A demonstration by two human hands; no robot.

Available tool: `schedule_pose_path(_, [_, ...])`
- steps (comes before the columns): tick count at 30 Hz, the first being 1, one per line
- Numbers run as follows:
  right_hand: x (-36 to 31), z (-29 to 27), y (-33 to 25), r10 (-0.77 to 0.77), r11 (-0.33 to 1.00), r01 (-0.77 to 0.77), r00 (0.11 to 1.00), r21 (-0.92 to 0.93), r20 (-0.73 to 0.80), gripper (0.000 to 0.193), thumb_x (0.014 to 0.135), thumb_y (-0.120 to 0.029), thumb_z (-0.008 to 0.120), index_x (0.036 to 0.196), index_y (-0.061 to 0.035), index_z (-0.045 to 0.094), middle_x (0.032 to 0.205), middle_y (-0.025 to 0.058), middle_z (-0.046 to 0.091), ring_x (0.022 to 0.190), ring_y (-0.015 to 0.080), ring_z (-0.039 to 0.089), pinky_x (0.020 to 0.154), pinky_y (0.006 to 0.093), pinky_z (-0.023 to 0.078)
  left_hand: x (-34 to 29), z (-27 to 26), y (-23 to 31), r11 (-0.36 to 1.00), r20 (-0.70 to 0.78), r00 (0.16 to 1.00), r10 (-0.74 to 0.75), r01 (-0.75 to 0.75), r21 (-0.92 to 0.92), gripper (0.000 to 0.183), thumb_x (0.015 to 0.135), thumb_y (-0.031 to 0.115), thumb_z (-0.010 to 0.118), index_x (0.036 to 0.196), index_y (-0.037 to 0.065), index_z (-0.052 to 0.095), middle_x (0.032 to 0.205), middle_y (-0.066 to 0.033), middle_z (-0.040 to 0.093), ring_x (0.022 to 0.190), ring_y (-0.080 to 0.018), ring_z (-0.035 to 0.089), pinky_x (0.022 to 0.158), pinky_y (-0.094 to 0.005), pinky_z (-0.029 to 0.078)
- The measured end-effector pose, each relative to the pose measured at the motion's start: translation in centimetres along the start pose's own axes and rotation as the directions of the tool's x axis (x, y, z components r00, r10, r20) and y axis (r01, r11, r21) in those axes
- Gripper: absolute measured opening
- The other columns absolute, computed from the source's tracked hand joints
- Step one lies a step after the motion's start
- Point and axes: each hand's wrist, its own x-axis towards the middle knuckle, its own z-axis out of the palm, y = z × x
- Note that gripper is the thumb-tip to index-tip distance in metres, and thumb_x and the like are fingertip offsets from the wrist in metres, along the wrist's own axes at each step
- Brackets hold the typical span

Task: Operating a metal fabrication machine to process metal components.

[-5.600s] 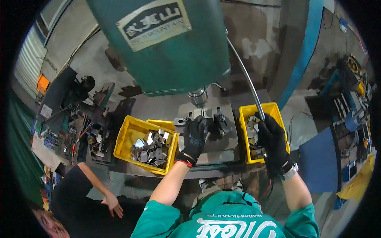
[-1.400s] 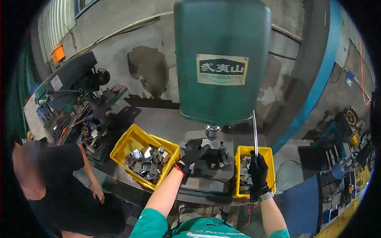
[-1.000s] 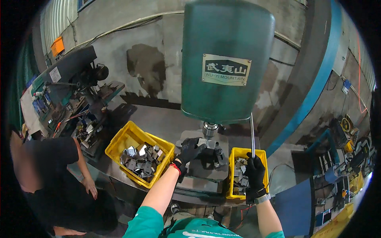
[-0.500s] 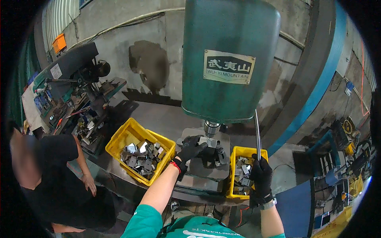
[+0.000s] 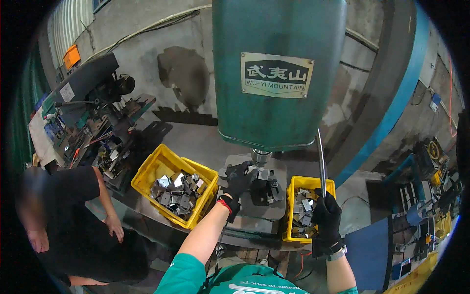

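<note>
A green drill press [image 5: 279, 117] stands in front of me, its chuck [image 5: 261, 156] pointing down over a small metal fixture [image 5: 264, 188] on the press table [image 5: 245, 219]. My left hand [image 5: 239, 182], in a black glove, has its fingers closed at a small shiny metal piece [image 5: 263, 173] in the fixture, just under the chuck. Its fingertips partly cover the piece. My right hand [image 5: 327, 215], also gloved in black, is wrapped round the upright feed lever [image 5: 321, 161] at the right of the press.
Left of the press, a yellow bin [image 5: 147, 188] holds several bent metal pieces [image 5: 178, 193]. Another yellow bin [image 5: 291, 210] with similar pieces sits beside my right hand. A person in black [image 5: 83, 215] is at the left, near a second machine [image 5: 90, 93]. A blue panel [image 5: 367, 255] stands at right.
The view has shifted slightly. My left hand's fingers have moved a little farther in toward the chuck at the metal piece. My right hand stays on the lever.
</note>
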Motion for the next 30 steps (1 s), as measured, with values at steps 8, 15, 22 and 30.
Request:
schedule_pose_path(8, [0.6,-0.1,1.5,0.021,0.989,-0.023,1.0,0.145,0.011,0.021,0.092,-0.01,0.047,0.109,-0.0067,0.058,0.07,-0.0071,0.049,0.053,0.0003,0.041,0.045,0.0162,0.03,-0.1,0.8,-0.2,0.999,-0.018,0.999,-0.039,0.038,-0.035,0.034,0.074,0.033,0.063,0.1,0.011,0.062,0.078,-0.0092,0.062,0.077,-0.0267,0.057,0.085,-0.0449,0.034])
schedule_pose_path(15, [1.7,0.7,3.1,0.034,0.995,-0.029,0.998,0.096,-0.056,0.022,0.091,-0.008,0.048,0.11,-0.0073,0.058,0.072,-0.0063,0.051,0.055,0.0008,0.041,0.047,0.0165,0.03,-0.1,0.7,0.0,0.998,-0.055,0.997,-0.057,0.055,-0.033,0.032,0.075,0.034,0.061,0.1,0.016,0.064,0.085,-0.0084,0.066,0.087,-0.0287,0.059,0.092,-0.0514,0.029])
schedule_pose_path(22, [3.7,0.7,7.4,-0.171,0.975,0.152,0.98,-0.163,-0.106,0.022,0.091,-0.009,0.05,0.11,-0.0065,0.059,0.081,-0.0045,0.055,0.064,0.0023,0.045,0.053,0.0187,0.035,0.3,0.1,-1.1,0.966,0.125,0.991,-0.053,0.083,-0.243,0.029,0.081,0.031,0.056,0.103,0.013,0.063,0.093,-0.0108,0.065,0.088,-0.0268,0.06,0.09,-0.0474,0.033])
schedule_pose_path(30, [4.4,0.3,9.2,-0.124,0.992,0.126,0.986,0.016,-0.108,0.029,0.09,-0.008,0.049,0.118,-0.0042,0.054,0.09,-0.0011,0.059,0.061,-0.0001,0.042,0.05,0.0168,0.033,-3.7,-7.5,-4.6,0.992,-0.12,0.988,-0.098,0.087,-0.095,0.032,0.081,0.021,0.059,0.107,0.003,0.058,0.105,-0.0126,0.06,0.096,-0.0265,0.057,0.088,-0.0407,0.041])
